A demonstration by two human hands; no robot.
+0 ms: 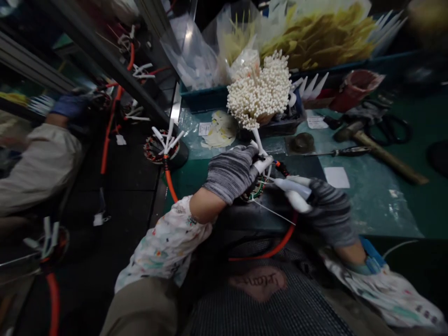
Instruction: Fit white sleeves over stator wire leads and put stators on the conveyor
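In the head view, a wound motor stator [258,190] with green and white wires is in front of me, partly hidden by my hands. My left hand [233,171], in a striped grey glove with white fingertips, is closed over the stator's upper side. Its fingers pinch a white sleeved lead [258,139] that sticks up. In a matching glove, my right hand [327,210] grips a pale plastic blade-like tool [289,185], its narrow tip pointing left at the windings. A thin white cord [275,212] trails from the stator, and an orange-red cable [283,242] curves below.
Beyond the stator stands a bundle of thin white sticks or tubes [261,93]. A hammer [388,154], a screwdriver [353,151] and a red cup [359,88] lie right. Another stator [163,148] stands left. A co-worker's gloved hand [70,105] is farther left.
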